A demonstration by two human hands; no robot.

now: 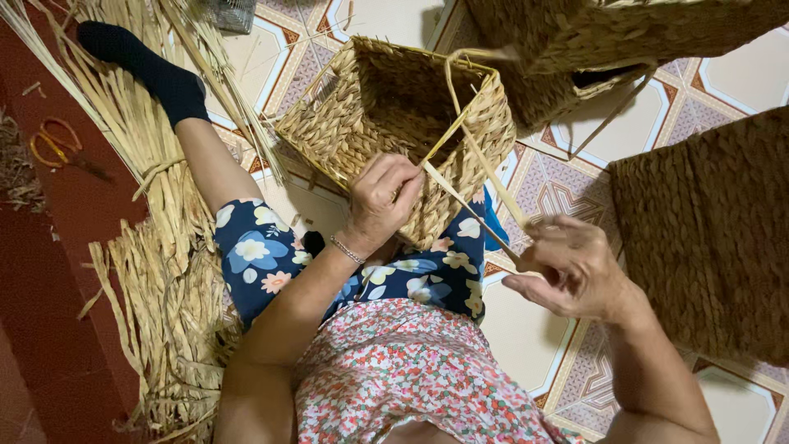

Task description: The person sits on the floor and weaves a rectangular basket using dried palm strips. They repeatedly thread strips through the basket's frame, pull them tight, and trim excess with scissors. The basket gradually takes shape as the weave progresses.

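Observation:
A square woven straw basket (386, 115) rests on my lap, its open mouth facing up. My left hand (382, 197) presses on the basket's near wall, its fingers pinching a pale straw strand (460, 131). That strand loops up over the rim and comes back down to my right hand (571, 267). My right hand is closed on the strand's end, held a little to the right of the basket, above the tiled floor.
Loose dried straw (160, 247) lies in a long heap along my left leg. Orange-handled scissors (53, 144) sit on the red floor at far left. Finished woven baskets stand at upper right (608, 41) and right (707, 230). Patterned tiles (559, 189) lie below.

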